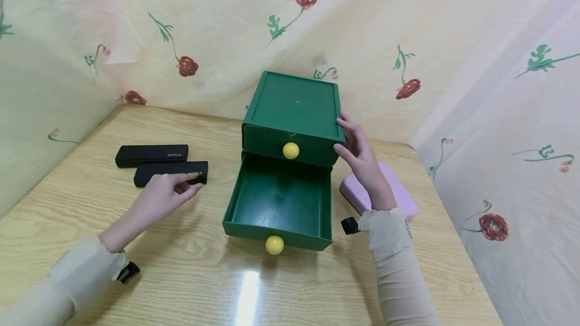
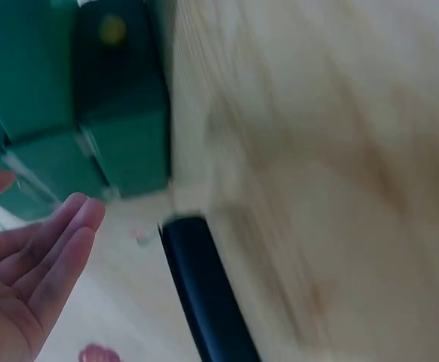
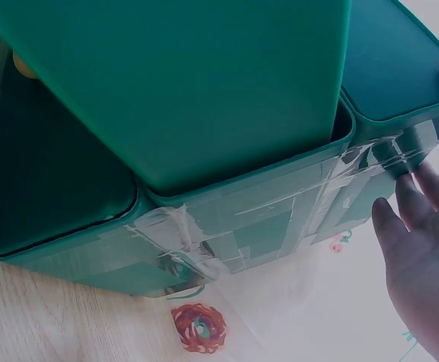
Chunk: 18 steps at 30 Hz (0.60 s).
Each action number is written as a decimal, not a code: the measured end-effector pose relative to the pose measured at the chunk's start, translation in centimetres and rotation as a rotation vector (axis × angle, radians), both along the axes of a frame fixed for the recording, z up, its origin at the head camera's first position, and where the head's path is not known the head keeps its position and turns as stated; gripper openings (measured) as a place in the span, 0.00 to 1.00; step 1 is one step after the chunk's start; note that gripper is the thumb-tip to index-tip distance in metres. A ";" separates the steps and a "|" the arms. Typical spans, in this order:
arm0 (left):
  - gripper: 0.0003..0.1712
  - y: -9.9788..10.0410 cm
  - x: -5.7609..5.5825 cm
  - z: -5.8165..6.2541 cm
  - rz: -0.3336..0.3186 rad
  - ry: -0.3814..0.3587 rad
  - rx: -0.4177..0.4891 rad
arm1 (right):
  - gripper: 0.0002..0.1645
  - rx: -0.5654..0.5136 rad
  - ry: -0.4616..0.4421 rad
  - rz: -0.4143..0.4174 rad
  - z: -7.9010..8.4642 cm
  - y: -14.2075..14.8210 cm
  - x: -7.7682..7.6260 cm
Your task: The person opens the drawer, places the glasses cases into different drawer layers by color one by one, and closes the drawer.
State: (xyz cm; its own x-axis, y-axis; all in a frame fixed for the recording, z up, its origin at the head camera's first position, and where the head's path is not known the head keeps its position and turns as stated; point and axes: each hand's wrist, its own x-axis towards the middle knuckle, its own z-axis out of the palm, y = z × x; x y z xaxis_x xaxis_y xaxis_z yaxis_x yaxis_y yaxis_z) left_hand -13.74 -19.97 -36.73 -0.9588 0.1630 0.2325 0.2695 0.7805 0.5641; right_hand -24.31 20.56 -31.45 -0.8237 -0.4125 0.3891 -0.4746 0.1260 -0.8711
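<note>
A green drawer cabinet (image 1: 296,102) with yellow ball knobs stands on the table. One drawer (image 1: 277,200) below the top one is pulled far out, and its bare green floor shows. My right hand (image 1: 362,157) rests at the cabinet's upper right side, thumb near the top drawer's front edge. In the right wrist view its fingers (image 3: 415,200) lie extended beside the taped side wall. My left hand (image 1: 165,192), fingers fairly straight and holding nothing, hovers by a black case (image 1: 158,171). The left wrist view shows a gap between that hand (image 2: 31,279) and a black case (image 2: 208,290).
A second black case (image 1: 151,155) lies just behind the first, at the left. Right of the cabinet sits a lilac box (image 1: 396,190), partly behind my right wrist. A flower-printed cloth (image 1: 217,29) hangs at the back and sides of the wooden table (image 1: 190,280).
</note>
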 end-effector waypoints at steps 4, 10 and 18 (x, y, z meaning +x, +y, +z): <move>0.21 -1.1 -1.2 0.0 0.024 0.098 -0.131 | 0.31 -0.004 0.011 0.001 0.0 -0.1 0.0; 0.25 -2.3 -2.8 0.0 0.055 0.142 -0.244 | 0.31 -0.006 0.012 0.004 -0.2 -0.1 -0.1; 0.29 -2.8 -4.6 -0.5 0.059 0.148 -0.352 | 0.31 -0.014 0.002 0.009 -0.1 -0.1 -0.1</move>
State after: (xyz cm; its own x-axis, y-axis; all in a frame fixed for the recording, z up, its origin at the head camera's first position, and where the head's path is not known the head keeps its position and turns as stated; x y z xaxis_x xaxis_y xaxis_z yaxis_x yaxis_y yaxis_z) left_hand -18.33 -22.82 -37.18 -0.9294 0.2026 0.3084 0.2762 0.9362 0.2174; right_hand -24.37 20.50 -31.51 -0.8192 -0.4143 0.3965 -0.4774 0.1097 -0.8718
